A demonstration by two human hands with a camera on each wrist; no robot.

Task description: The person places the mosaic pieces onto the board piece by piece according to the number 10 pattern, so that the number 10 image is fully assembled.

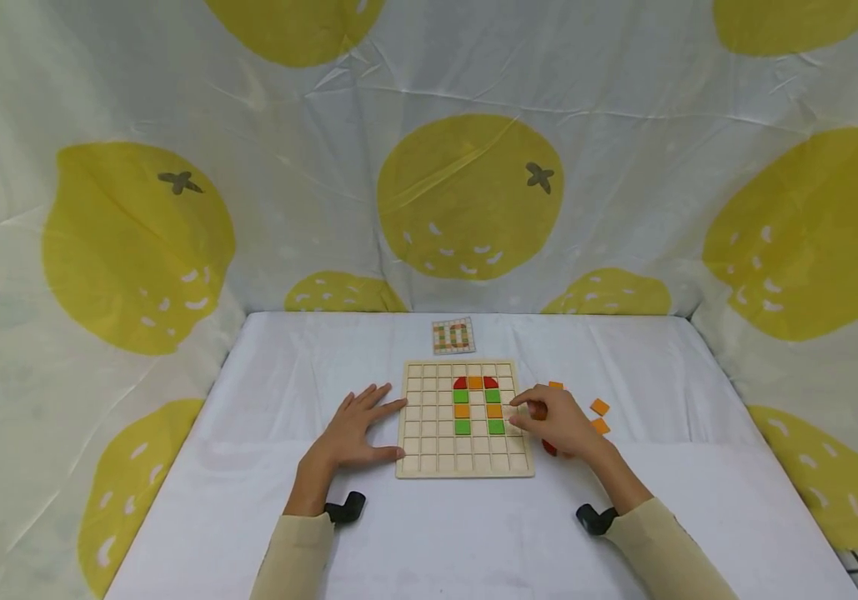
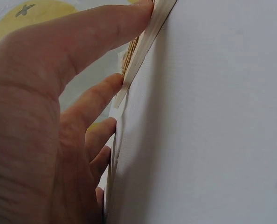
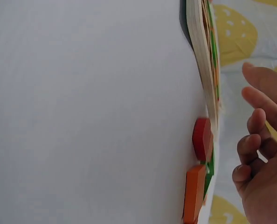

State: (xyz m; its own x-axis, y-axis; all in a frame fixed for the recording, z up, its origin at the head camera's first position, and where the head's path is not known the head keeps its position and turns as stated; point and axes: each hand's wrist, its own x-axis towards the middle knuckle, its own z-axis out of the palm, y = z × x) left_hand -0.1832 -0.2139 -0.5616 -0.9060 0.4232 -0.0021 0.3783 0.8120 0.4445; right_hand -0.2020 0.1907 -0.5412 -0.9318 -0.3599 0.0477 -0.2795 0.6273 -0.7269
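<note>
On the desk (image 1: pixel 429 542) lies the grid board (image 1: pixel 429 446). Two columns of placed tiles (image 1: pixel 462 397) stand on it, one near its middle, one nearer its right edge, bridged at their far end. Behind it lies the pattern card (image 1: pixel 454 336); to its right, loose tiles (image 1: pixel 599 407). The left hand (image 1: pixel 353 432) touches its left edge; the right hand (image 1: pixel 559 421) is over its right.

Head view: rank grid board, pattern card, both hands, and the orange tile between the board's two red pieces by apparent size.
1. Grid board
2. Left hand and right hand: too alike to rank
3. Pattern card
4. Orange tile
</note>
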